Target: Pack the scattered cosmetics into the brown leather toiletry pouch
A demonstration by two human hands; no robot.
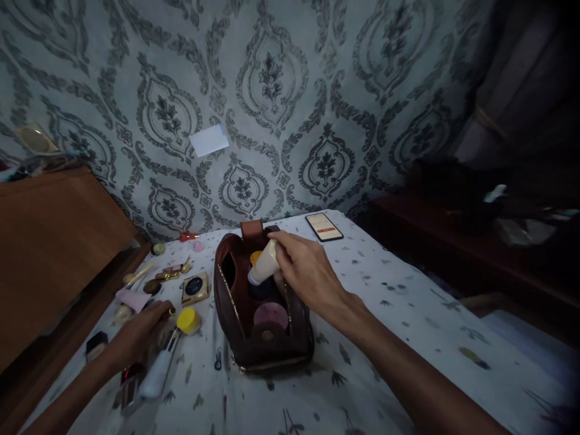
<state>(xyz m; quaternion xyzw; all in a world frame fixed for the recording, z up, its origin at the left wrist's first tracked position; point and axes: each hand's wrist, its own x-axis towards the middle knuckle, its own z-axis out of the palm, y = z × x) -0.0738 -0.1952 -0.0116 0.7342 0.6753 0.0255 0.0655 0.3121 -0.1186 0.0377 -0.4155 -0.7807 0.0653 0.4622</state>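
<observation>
My right hand (308, 266) is closed on the crimped end of a cream-coloured squeeze tube (266, 263), its cap tilted down into an open brown handbag (225, 329). Inside the bag lie a round pinkish container (270, 315) and something with a yellow-orange top (255, 257). My left hand (147, 332) is low over the cosmetics on the left, beside a yellow-lidded jar (188, 321). A small gold ring-like thing shows at its fingertips; blur hides whether it grips anything. Below it lie a pale long-handled item (158, 370) and a dark red tube (130, 383).
A square compact (195, 286), a pink tube (133, 298) and gold lipstick-like items (167, 275) lie left of the bag. A lit phone (324, 226) rests at the back right of the patterned cloth (362, 386). Brown wooden furniture (58, 241) borders the left.
</observation>
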